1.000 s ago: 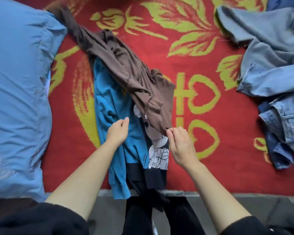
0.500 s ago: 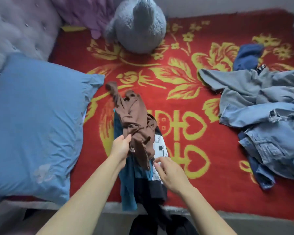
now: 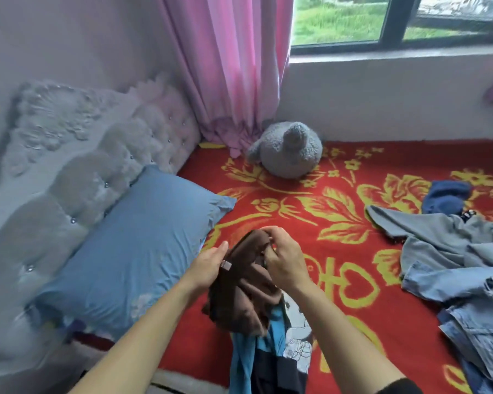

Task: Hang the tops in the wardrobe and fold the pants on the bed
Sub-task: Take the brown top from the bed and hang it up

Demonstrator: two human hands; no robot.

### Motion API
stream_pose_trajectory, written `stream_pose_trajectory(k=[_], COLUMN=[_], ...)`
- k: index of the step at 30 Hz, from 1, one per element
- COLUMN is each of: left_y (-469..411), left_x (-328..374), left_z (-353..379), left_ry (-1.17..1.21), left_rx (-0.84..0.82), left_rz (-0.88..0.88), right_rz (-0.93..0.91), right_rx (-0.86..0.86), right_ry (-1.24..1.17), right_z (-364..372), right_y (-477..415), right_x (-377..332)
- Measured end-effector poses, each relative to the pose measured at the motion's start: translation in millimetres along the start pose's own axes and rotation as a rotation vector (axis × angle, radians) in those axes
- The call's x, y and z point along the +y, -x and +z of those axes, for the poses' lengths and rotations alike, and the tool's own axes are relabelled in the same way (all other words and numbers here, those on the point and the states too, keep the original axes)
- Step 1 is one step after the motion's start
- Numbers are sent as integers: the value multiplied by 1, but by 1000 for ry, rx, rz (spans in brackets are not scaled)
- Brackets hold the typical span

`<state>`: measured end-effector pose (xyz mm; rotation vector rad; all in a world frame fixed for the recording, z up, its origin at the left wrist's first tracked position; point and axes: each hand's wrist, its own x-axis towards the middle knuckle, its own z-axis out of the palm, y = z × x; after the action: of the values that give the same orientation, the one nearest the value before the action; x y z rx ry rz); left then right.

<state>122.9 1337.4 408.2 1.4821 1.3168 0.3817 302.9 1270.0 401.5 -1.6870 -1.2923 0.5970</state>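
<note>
Now both hands are on the bunched brown cotton top [image 3: 239, 297], held up over the red-and-yellow flowered bed cover [image 3: 339, 251]. The left hand [image 3: 211, 265] grips its edge at 9 o'clock; the right hand [image 3: 285, 263] pinches the upper fold at 1 o'clock. Beneath, at 6 o'clock, lies a blue printed T-shirt [image 3: 271, 336]. The pale denim pants [image 3: 453, 265] are heaped at 3 o'clock.

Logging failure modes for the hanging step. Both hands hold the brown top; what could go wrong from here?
1. The brown top is bunched between the left hand and right hand, so its neck opening may be hard to find for hanging.
2. Its lower folds seem to touch the blue top, which hangs over the edge of the bed; lifting might drag that one to the floor.
</note>
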Motion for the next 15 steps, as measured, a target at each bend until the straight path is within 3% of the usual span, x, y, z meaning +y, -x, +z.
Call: stream_pose_trajectory(k=[3,6,7,10,15], left_y=[37,64,75,110,182], left_x=[10,-9,-14,-39,-92], left_z=[-14,-19,-18,-12,-18], left_ry=[-106,-640,-702,-519,-496], left_rx=[-32,191,268,446,717], left_rz=[28,76,65,42,-6], right_rz=[-14,-128,-173,-232,-329], right_rx=[44,-36,-65,-154,-344], right_ry=[-68,-52,-54,-141,-212], right_z=[-13,-17,-15,2,45], right_y=[-8,-6,-2,16,64], right_x=[-26,-52,-60,-82,-123])
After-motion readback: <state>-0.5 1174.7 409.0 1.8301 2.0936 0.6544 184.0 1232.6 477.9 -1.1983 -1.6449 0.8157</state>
